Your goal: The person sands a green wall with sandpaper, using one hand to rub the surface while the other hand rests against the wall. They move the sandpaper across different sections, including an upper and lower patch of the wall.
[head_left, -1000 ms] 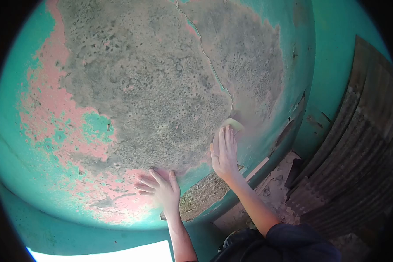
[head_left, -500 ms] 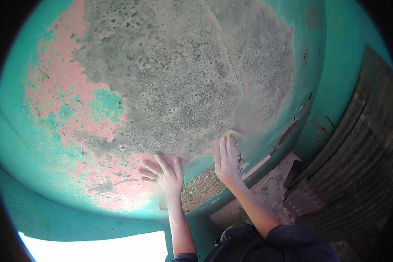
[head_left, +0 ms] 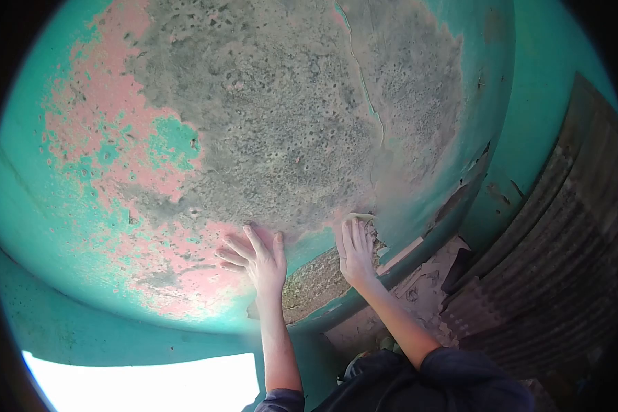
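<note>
A wall [head_left: 268, 123] has a large rough grey patch edged with pink and turquoise paint. My left hand [head_left: 259, 261] lies against its lower part with the fingers spread and nothing held. To its right, my right hand [head_left: 355, 250] presses a thin pale pad [head_left: 361, 216] to the wall, the fingers together over it. The pad's top edge shows above the fingertips; the rest is hidden. Pale dust coats both hands. Beside and between the hands, a band of broken plaster [head_left: 316, 285] shows coarse material.
Corrugated sheets [head_left: 535, 302] lean at the right. Broken plaster pieces [head_left: 422, 295] lie below the wall's lower edge. A bright opening [head_left: 144, 384] is at the bottom left. A thin crack [head_left: 359, 72] runs down the grey patch.
My right hand and the pad have shifted slightly down and left along the wall. My left hand stays spread on nearly the same spot. The view has shifted slightly.
</note>
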Tool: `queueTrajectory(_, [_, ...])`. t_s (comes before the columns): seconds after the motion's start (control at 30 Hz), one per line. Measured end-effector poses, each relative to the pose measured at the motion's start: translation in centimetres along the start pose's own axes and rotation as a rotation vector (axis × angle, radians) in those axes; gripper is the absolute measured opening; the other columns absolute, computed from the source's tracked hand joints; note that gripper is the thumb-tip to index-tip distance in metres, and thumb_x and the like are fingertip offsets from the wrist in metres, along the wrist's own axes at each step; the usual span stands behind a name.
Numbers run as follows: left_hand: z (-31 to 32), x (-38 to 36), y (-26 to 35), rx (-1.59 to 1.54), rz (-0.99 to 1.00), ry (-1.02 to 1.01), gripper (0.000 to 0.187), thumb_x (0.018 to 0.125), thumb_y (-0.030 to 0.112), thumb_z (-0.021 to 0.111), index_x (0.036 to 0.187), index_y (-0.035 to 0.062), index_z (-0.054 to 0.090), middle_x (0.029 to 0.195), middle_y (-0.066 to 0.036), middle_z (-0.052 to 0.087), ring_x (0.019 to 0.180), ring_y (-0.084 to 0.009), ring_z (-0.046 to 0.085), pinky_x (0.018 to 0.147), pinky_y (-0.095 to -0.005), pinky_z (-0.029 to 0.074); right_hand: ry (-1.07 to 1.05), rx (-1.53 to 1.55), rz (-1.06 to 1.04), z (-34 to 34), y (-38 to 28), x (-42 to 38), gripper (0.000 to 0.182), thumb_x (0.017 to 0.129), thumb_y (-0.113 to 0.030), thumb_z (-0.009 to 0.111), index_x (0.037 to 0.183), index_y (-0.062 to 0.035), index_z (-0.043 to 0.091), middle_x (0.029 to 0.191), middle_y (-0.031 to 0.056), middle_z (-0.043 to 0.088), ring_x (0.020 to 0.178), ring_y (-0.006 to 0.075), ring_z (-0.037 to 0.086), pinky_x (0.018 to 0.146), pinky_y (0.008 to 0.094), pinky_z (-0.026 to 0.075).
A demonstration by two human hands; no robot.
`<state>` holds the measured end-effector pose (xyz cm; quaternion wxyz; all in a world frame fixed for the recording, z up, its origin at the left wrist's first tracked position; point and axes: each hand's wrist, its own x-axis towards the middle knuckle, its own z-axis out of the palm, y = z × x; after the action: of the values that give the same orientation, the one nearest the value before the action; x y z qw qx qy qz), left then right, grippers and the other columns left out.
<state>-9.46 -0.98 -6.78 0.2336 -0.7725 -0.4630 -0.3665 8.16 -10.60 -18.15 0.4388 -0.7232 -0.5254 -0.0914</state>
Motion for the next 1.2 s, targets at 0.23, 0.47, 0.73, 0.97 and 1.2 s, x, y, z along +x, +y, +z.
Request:
queueTrajectory(0.23, [-1.4,0.0,4.0,-0.213,-0.108,-0.136,0.098,0.093,0.06,0.058,0.162,0.0147,0.005,0.158,-0.038,-0.019,0.136,-0.0701,-0.022,0.104,-0.0795,-0.01,0.048,0.033,0.028,-0.2,-1.2,1.3,0.079,0.086,-0.009,0.06,0.158,-0.0049,0.027,0.161,0.0249,0.025,0.149,0.0425,0.025,0.115,0.0624,0.023])
queueTrajectory(0.47, [0.9,-0.8,5.3,-0.149,-0.039,-0.195,0.107,0.085,0.066,0.066,0.162,0.0177,0.008,0.155,-0.044,-0.016,0.128,-0.0797,-0.018,0.093,-0.0895,-0.002,0.163,0.078,0.045,-0.1,-1.9,2.3,0.078,0.085,-0.008,0.059,0.157,-0.0048,0.029,0.16,0.0255,0.028,0.149,0.0432,0.026,0.114,0.0637,0.022])
queueTrajectory(0.73, [2.4,-1.4,4.7,-0.036,0.002,-0.157,0.117,0.082,0.067,0.069,0.162,0.0171,-0.001,0.154,-0.041,-0.025,0.13,-0.0753,-0.023,0.096,-0.0873,-0.005,0.12,0.038,0.085,-1.8,-2.5,3.9,0.076,0.087,-0.008,0.058,0.157,-0.0048,0.03,0.16,0.0266,0.028,0.149,0.0436,0.026,0.114,0.0641,0.022])
queueTrajectory(0.97, [2.4,-1.4,4.8,-0.073,0.0,-0.104,0.11,0.084,0.068,0.066,0.162,0.0204,0.006,0.156,-0.042,-0.016,0.128,-0.0804,-0.014,0.093,-0.0901,0.0,0.045,-0.011,0.112,1.1,-1.3,0.7,0.074,0.087,-0.007,0.058,0.156,-0.0049,0.032,0.159,0.027,0.028,0.149,0.0452,0.025,0.114,0.0647,0.022])
queueTrajectory(1.2, [2.8,-1.5,4.7,-0.038,0.016,-0.083,0.115,0.083,0.068,0.068,0.162,0.0191,0.0,0.156,-0.039,-0.023,0.132,-0.0735,-0.024,0.095,-0.0868,-0.008,0.187,0.073,0.019,-0.9,-1.6,3.5,0.074,0.087,-0.007,0.059,0.156,-0.0049,0.031,0.159,0.0273,0.028,0.148,0.0457,0.026,0.114,0.0651,0.022])
